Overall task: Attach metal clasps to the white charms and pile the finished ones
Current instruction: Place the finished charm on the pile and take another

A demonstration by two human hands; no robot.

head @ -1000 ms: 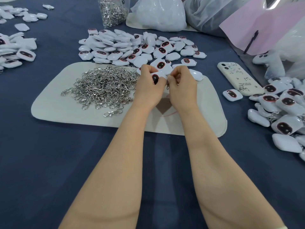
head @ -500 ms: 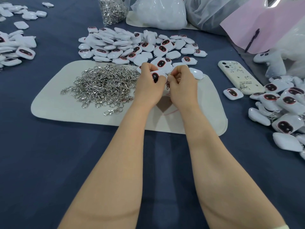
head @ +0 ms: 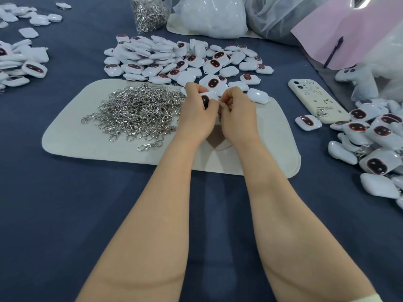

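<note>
Currently mid-attachment, above the mat [head: 272, 138]. Left hand [head: 196, 114] fingers curl round one white charm [head: 206, 99]; right hand [head: 237, 115] fingers pinch at its edge, presumably on a clasp, hidden. Next: hook it shut, then drop it on the right-side pile [head: 375, 138].

Our left hand [head: 197, 114] grips one white charm [head: 206, 99], its dark, red-rimmed oval face turned toward us. Our right hand [head: 236, 115] pinches a clasp [head: 219, 111] at its edge, mostly hidden. Left of the hands lies a tangled heap of silver metal clasps [head: 139, 112]. Beyond the hands spreads a pile of loose charms [head: 174, 59], some face up and some face down. Well to the right, finished charms [head: 370, 136] lie heaped.
</note>
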